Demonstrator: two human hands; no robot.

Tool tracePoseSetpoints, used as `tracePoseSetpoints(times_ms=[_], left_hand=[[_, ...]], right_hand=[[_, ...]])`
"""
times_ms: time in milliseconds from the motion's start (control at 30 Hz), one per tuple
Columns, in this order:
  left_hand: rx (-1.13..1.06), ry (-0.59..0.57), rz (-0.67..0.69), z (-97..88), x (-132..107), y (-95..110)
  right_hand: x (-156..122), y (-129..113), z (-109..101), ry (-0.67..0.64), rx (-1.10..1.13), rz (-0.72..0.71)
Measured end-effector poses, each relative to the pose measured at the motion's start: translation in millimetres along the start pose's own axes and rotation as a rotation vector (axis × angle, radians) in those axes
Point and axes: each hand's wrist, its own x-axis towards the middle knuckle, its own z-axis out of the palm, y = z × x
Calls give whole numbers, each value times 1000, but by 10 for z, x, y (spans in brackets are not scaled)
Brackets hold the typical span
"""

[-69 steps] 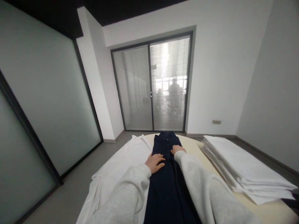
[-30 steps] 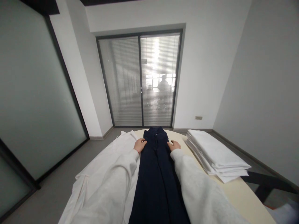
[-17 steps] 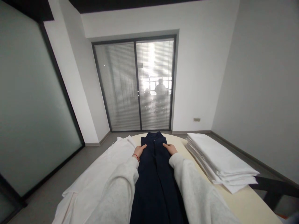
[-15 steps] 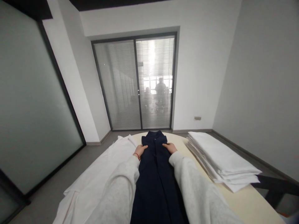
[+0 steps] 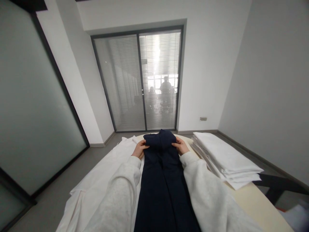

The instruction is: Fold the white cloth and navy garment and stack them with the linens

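A long navy shirt [image 5: 160, 183] lies lengthwise down the middle of the table, folded narrow, its near end running out of the bottom of the view. Its far end is doubled over into a thick fold whose top bulges up. My left hand [image 5: 139, 149] pinches this fold at its left edge, thumb on top. At the right edge, my right hand [image 5: 180, 146] grips the same fold between thumb and fingers. The collar is hidden in the fold. Most fingertips are tucked behind the cloth.
White cloth [image 5: 103, 180] is spread along the table's left side, hanging over the edge. A stack of folded white cloths [image 5: 227, 158] sits on the right. The pale table [image 5: 258, 206] has a rounded far edge. A dark chair part [image 5: 277, 185] stands at the right.
The shirt's far end, flat with its collar showing before, is now lifted and folded over toward me. Both hands have turned and moved slightly up and apart with it.
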Motion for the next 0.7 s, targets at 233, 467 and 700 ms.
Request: tracePoseSetpoints(times_ms=[233,467,700], left_hand=[[618,-199,146,-12,-146,76],[1363,-635,458,-203,-538,89],[1470,-747,583,-193,-924,262]], right_hand=[[-422,59,-93,-64,-279,-260],[-838,266,-262,-416,-732,-587],[-1163,95,-262,-384,-875,-717]])
